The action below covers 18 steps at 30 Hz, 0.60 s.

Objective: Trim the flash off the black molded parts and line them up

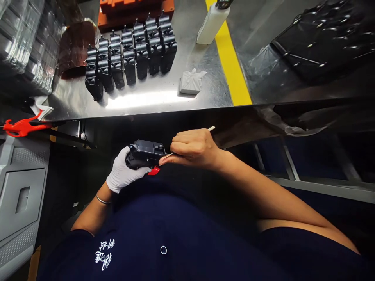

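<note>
My left hand, in a white glove, is wrapped round a black plastic housing in front of the bench edge. A small red part shows under the housing, near the gloved thumb. My bare right hand is closed round a thin pale stick. One end of the stick sticks out behind the knuckles. Its other end points at the right side of the housing, where my right thumb is close to or touching it; the very tip is too small to make out.
Rows of black housings stand on the metal bench. Behind them is an orange-red tray. A folded white cloth, a white bottle and yellow tape lie rightward. A red air gun hangs at left.
</note>
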Tool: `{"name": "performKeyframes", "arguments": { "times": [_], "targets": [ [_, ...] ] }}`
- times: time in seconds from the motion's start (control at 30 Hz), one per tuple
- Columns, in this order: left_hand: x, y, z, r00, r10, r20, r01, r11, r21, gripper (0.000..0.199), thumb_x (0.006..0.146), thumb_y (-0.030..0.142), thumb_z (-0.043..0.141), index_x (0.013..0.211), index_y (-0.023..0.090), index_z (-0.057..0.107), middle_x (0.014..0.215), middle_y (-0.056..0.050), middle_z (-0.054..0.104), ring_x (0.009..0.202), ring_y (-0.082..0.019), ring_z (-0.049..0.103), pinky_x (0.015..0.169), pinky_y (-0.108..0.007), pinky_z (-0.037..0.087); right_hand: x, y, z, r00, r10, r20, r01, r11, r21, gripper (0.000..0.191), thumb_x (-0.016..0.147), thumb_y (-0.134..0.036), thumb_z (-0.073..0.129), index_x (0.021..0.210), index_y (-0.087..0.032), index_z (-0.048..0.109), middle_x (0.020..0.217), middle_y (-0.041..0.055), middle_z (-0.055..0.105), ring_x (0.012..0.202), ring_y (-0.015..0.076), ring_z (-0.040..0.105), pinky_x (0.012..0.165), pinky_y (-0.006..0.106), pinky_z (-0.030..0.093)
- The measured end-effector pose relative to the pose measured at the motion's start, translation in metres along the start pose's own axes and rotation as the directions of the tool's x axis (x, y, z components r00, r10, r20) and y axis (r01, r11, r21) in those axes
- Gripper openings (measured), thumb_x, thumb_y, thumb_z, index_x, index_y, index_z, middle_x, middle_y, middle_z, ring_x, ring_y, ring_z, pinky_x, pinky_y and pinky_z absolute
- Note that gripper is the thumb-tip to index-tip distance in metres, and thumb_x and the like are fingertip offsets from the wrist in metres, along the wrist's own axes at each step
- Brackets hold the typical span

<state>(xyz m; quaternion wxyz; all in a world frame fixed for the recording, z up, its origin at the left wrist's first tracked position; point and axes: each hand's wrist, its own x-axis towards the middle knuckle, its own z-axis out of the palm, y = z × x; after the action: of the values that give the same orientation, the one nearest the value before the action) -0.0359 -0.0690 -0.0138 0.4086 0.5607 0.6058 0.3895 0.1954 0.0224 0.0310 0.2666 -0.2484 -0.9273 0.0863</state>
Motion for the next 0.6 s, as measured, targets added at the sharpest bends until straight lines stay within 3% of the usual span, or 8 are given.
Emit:
{"name": "performKeyframes", "arguments": {
  "times": [0.13,0.27,0.4,0.6],
  "targets": [
    [0.0017,0.0035,-0.0033,0.998,-0.030,0.048,0.030,1.000,0.005,0.077,0.055,0.040,0.087,0.122,0.019,0.055,0.112,-0.008,0.070,0.102,-0.026,0.067,0.096,-0.044,0.053,0.0006,-0.0006,-0.0008,0.999,-0.011,-0.047,0.011,1.000,-0.005,0.060,0.086,-0.069,0.051,0.054,-0.018,0.052,0.050,-0.0011,0.047,0.048,0.0092,0.041,0.049,0.027,0.024],
    [0.0033,0.0075,-0.0053,0.991,-0.074,0.108,0.073,0.997,0.016,0.078,0.054,0.041,0.088,0.122,0.018,0.057,0.112,-0.009,0.070,0.104,-0.028,0.067,0.096,-0.045,0.052,-0.0010,-0.0008,0.0009,1.000,-0.019,-0.013,0.020,0.999,0.025,0.062,0.087,-0.067,0.051,0.049,-0.018,0.045,0.045,-0.0018,0.043,0.045,0.0088,0.039,0.047,0.027,0.023],
    [0.0043,0.0087,-0.0026,0.991,-0.092,0.102,0.094,0.995,-0.019,0.078,0.054,0.044,0.088,0.121,0.018,0.057,0.112,-0.009,0.070,0.105,-0.029,0.066,0.096,-0.045,0.053,-0.0038,-0.0010,0.0038,0.998,0.062,-0.031,-0.061,0.998,0.025,0.062,0.088,-0.069,0.046,0.054,-0.018,0.052,0.050,0.0004,0.051,0.048,0.0095,0.045,0.048,0.027,0.025],
    [0.0053,0.0090,-0.0011,0.991,-0.095,0.091,0.099,0.995,-0.033,0.078,0.053,0.045,0.088,0.120,0.018,0.057,0.111,-0.009,0.070,0.105,-0.029,0.066,0.095,-0.045,0.053,-0.0067,-0.0025,0.0058,0.998,0.054,-0.041,-0.055,0.998,-0.016,0.061,0.088,-0.066,0.050,0.050,-0.018,0.049,0.047,-0.0008,0.048,0.046,0.0091,0.043,0.047,0.028,0.023]
  ]
}}
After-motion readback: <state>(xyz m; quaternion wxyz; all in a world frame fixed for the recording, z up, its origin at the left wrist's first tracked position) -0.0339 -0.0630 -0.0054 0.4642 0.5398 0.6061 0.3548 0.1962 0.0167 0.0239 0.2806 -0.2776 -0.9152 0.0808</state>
